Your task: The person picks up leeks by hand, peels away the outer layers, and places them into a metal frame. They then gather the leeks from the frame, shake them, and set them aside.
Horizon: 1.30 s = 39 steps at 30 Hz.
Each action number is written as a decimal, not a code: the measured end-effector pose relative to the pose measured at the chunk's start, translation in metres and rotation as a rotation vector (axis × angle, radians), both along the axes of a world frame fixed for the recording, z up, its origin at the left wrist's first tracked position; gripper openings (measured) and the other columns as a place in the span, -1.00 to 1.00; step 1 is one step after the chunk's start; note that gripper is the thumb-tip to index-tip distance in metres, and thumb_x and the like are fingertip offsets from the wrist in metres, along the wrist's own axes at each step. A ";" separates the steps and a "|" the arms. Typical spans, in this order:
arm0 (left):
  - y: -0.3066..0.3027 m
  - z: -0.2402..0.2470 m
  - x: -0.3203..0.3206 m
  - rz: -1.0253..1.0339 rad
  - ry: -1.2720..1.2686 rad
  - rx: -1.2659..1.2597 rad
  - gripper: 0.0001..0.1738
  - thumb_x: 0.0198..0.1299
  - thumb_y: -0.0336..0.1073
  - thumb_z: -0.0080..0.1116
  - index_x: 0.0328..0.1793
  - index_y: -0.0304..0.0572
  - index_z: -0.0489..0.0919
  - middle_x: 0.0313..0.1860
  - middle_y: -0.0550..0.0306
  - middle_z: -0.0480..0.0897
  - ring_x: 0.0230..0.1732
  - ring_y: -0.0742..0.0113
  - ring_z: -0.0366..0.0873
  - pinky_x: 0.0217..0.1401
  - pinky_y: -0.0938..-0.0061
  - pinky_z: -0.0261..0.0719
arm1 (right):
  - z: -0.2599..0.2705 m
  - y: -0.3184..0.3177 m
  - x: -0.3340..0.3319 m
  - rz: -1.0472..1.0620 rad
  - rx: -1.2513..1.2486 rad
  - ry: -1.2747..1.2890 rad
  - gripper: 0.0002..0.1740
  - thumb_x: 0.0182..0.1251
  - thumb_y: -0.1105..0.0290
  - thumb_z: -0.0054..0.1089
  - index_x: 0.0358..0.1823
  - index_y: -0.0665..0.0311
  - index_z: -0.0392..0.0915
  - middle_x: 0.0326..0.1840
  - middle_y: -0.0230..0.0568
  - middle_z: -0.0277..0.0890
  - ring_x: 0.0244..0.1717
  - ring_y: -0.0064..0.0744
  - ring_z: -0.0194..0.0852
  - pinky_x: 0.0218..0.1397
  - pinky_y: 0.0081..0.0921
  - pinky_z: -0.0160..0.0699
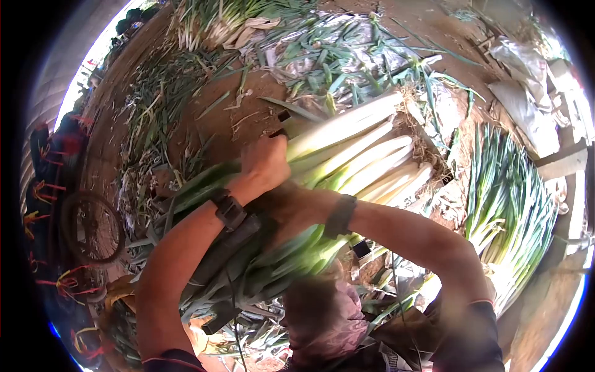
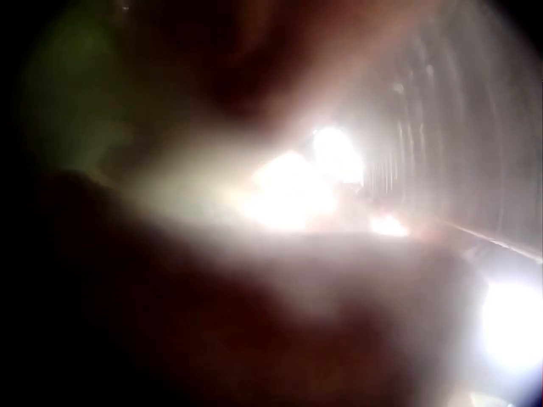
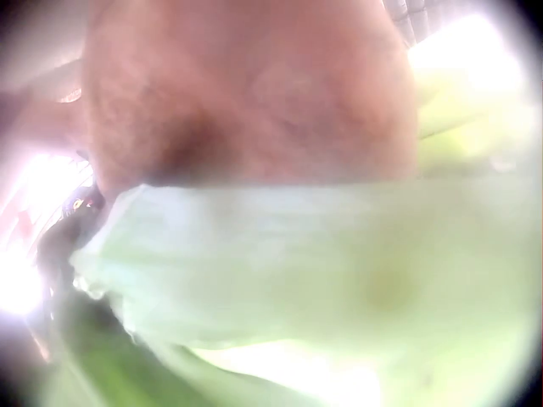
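A thick bundle of long leeks (image 1: 362,146) lies across in front of me, white stems and roots toward the upper right, green leaves toward the lower left. My left hand (image 1: 266,164), with a dark watch at its wrist, grips the upper side of the bundle with curled fingers. The right hand (image 1: 288,211) lies over the leaves just below it, blurred; how its fingers lie I cannot tell. In the right wrist view, a pale green leek (image 3: 280,254) runs right under the palm (image 3: 254,102). Dark blur and glare fill most of the left wrist view.
More leeks (image 1: 511,204) lie in a pile at the right, and another pile (image 1: 211,22) sits at the far top. Loose cut leaves (image 1: 152,118) litter the brown ground. White sacks (image 1: 524,93) lie at the upper right; dark objects with red ties (image 1: 62,186) line the left side.
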State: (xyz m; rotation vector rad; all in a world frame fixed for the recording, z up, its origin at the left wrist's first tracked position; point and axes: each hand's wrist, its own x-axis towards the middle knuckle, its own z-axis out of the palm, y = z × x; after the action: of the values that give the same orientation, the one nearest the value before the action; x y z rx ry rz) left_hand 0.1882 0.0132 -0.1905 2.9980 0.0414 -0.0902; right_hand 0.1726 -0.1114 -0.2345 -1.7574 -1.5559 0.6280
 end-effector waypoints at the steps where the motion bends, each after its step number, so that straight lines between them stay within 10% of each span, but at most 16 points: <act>1: -0.003 -0.004 0.004 -0.005 0.005 0.002 -0.78 -0.03 -0.48 0.11 -0.23 -0.32 0.64 -0.28 -0.33 0.68 -0.16 -0.35 0.65 -0.10 -0.10 0.59 | -0.004 -0.008 0.002 0.022 -0.158 0.092 0.21 0.00 -0.45 0.28 0.55 0.21 0.17 0.63 -0.05 0.08 0.65 -0.06 -0.11 0.64 0.25 -0.24; 4: -0.013 -0.012 0.016 -0.019 0.049 0.057 -0.79 -0.03 -0.48 0.11 -0.23 -0.31 0.64 -0.28 -0.32 0.68 -0.13 -0.34 0.66 -0.09 -0.09 0.59 | -0.007 -0.006 0.002 -0.066 0.313 -0.094 -0.04 0.18 -0.25 0.27 0.39 0.37 0.34 0.40 0.20 0.35 0.45 0.07 0.27 0.55 -0.15 0.18; 7: -0.015 -0.022 0.021 0.011 0.061 0.056 -0.78 -0.03 -0.47 0.12 -0.22 -0.33 0.64 -0.27 -0.31 0.69 -0.12 -0.34 0.65 -0.07 -0.09 0.59 | 0.020 -0.023 0.011 0.094 -0.133 -0.119 -0.31 0.27 -0.12 0.26 0.11 0.42 0.55 0.01 0.16 0.61 0.08 0.05 0.58 0.22 -0.14 0.53; 10: -0.015 -0.031 0.026 -0.023 0.091 0.048 -0.78 -0.03 -0.46 0.12 -0.21 -0.35 0.62 -0.27 -0.31 0.68 -0.12 -0.35 0.63 -0.05 -0.10 0.58 | 0.032 -0.060 0.023 -0.056 -0.065 0.049 -0.45 0.31 -0.03 0.27 -0.10 0.43 0.59 -0.29 0.05 0.64 -0.20 0.01 0.64 -0.06 -0.18 0.63; 14: -0.002 -0.040 0.028 -0.110 0.051 -0.129 -0.74 -0.03 -0.45 0.12 -0.18 -0.36 0.64 -0.27 -0.32 0.67 -0.15 -0.32 0.62 -0.07 -0.03 0.55 | 0.033 -0.097 0.061 -0.438 -0.298 -0.299 -0.67 0.41 0.24 0.19 0.05 0.31 0.59 0.00 -0.04 0.63 0.00 -0.10 0.63 0.13 -0.20 0.63; 16: 0.000 -0.039 0.024 -0.140 0.029 -0.174 -0.72 -0.05 -0.45 0.13 -0.17 -0.37 0.65 -0.29 -0.32 0.67 -0.16 -0.29 0.63 -0.07 -0.02 0.55 | 0.014 -0.107 0.083 -0.694 -0.043 -1.018 -0.68 0.46 0.37 0.07 0.19 0.22 0.52 0.22 -0.08 0.50 0.23 -0.14 0.50 0.37 -0.12 0.47; 18: -0.001 -0.037 0.023 -0.103 0.051 -0.157 -0.68 -0.08 -0.46 0.16 -0.13 -0.35 0.68 -0.30 -0.32 0.67 -0.18 -0.28 0.64 -0.08 0.01 0.55 | -0.004 -0.112 0.108 -0.830 0.022 -1.100 -0.62 0.45 0.42 0.03 0.26 0.20 0.46 0.30 -0.06 0.40 0.37 -0.12 0.35 0.50 -0.02 0.30; 23: 0.001 -0.030 0.018 -0.108 0.094 -0.216 -0.78 -0.10 -0.43 0.18 -0.28 -0.36 0.66 -0.32 -0.34 0.65 -0.16 -0.32 0.62 -0.06 0.00 0.56 | -0.035 -0.103 0.140 -0.712 0.173 -0.844 -0.79 0.30 0.47 0.06 -0.13 0.16 0.66 -0.30 -0.23 0.62 -0.09 -0.15 0.60 0.13 -0.23 0.55; 27: 0.004 -0.028 0.019 -0.113 0.138 -0.239 -0.62 -0.12 -0.30 0.39 -0.14 -0.36 0.70 -0.29 -0.31 0.68 -0.20 -0.19 0.68 -0.08 0.14 0.60 | -0.027 -0.090 0.150 -0.614 -0.380 -0.765 -0.87 0.20 0.47 0.12 -0.31 0.15 0.66 -0.32 -0.22 0.62 -0.23 -0.13 0.62 -0.04 -0.22 0.58; 30: 0.003 -0.025 0.011 -0.053 0.129 -0.214 -0.62 -0.10 -0.30 0.40 -0.13 -0.38 0.71 -0.29 -0.31 0.68 -0.22 -0.17 0.69 -0.10 0.16 0.60 | -0.038 -0.092 0.146 -0.617 -0.037 -0.853 -0.87 0.19 0.46 0.13 -0.32 0.15 0.66 -0.30 -0.18 0.64 -0.22 -0.14 0.65 -0.08 -0.21 0.60; 34: 0.007 -0.025 0.016 -0.054 0.151 -0.150 -0.59 -0.04 -0.25 0.44 -0.11 -0.39 0.70 -0.33 -0.29 0.68 -0.22 -0.17 0.69 -0.10 0.15 0.60 | -0.050 -0.082 0.166 -0.627 -0.192 -0.697 -0.81 0.22 0.51 0.12 -0.22 0.15 0.69 -0.18 -0.19 0.68 -0.11 -0.11 0.67 -0.05 -0.21 0.63; 35: 0.010 -0.022 0.016 -0.064 0.208 -0.088 -0.55 0.00 -0.22 0.44 -0.03 -0.38 0.68 -0.25 -0.31 0.68 -0.14 -0.19 0.67 -0.05 0.15 0.60 | -0.050 -0.080 0.175 -0.555 -0.276 -0.708 -0.32 -0.40 0.27 0.70 -0.07 0.18 0.66 -0.11 -0.16 0.65 0.02 -0.14 0.66 0.02 -0.27 0.68; 39: 0.037 0.010 -0.027 -0.074 0.271 0.154 -0.30 0.14 -0.14 0.40 0.35 -0.32 0.46 0.11 -0.38 0.59 0.18 -0.27 0.53 0.21 0.16 0.50 | -0.047 -0.082 0.188 -0.438 -0.283 -0.667 -0.71 0.19 0.52 0.14 -0.05 0.23 0.65 -0.05 0.01 0.66 0.00 -0.06 0.68 0.06 -0.15 0.66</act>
State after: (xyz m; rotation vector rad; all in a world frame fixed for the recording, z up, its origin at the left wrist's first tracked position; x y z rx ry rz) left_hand 0.1609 0.0500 -0.1806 3.1166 -0.0349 -0.5235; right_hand 0.3602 -0.1938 -0.2818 -2.6053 -1.4425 0.0292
